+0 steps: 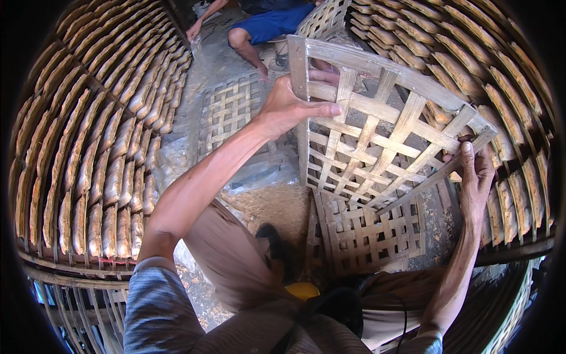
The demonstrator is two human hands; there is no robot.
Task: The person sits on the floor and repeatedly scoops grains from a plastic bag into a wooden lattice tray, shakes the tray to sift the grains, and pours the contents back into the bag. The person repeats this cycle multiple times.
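Observation:
Raised before me is a woven bamboo lattice tray in a flat wooden frame, tilted with its upper edge towards the far side. My left hand grips its left side, thumb lying over the front lattice and fingers behind. On the right edge, my right hand holds the frame near the corner, some of its fingers seen through the gaps. Below it, between my knees, leans a second lattice tray, partly covered by the raised one.
Racks of white-and-brown slabs rise on the left, and similar slabs on the right. Another lattice tray lies on the floor ahead, near clear plastic sheeting. A person in blue shorts sits opposite, beside an upright lattice tray.

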